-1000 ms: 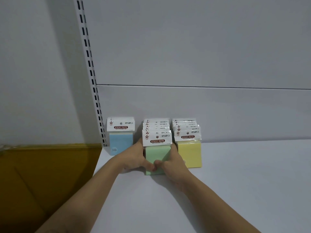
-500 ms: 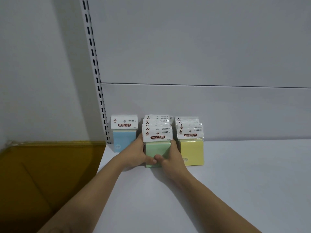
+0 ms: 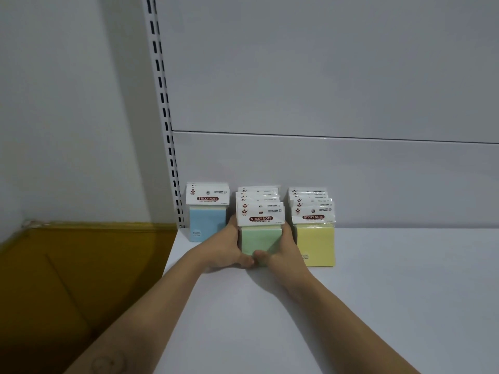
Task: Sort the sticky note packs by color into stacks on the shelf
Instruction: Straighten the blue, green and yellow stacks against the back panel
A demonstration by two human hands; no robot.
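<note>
- head view: three groups of sticky note packs stand upright in a row at the back of the white shelf, near its left end; each pack has a white "sticky note" header card on top
- the blue packs are at the left, just beside the foot of the slotted upright; how many there are cannot be told
- the green packs are in the middle, several one behind another, their headers stepped up towards the back panel
- the yellow packs are at the right, also several deep, apart from the green ones by a narrow gap
- the left hand is curled round the left side of the green packs, thumb lying across the lower front
- the right hand is curled round their right side, thumb across the lower front too; the two thumb tips almost meet at the bottom edge of the front pack
- both forearms reach in from the lower edge over the shelf
- left of the shelf lie a grey wall and a lower ochre surface
</note>
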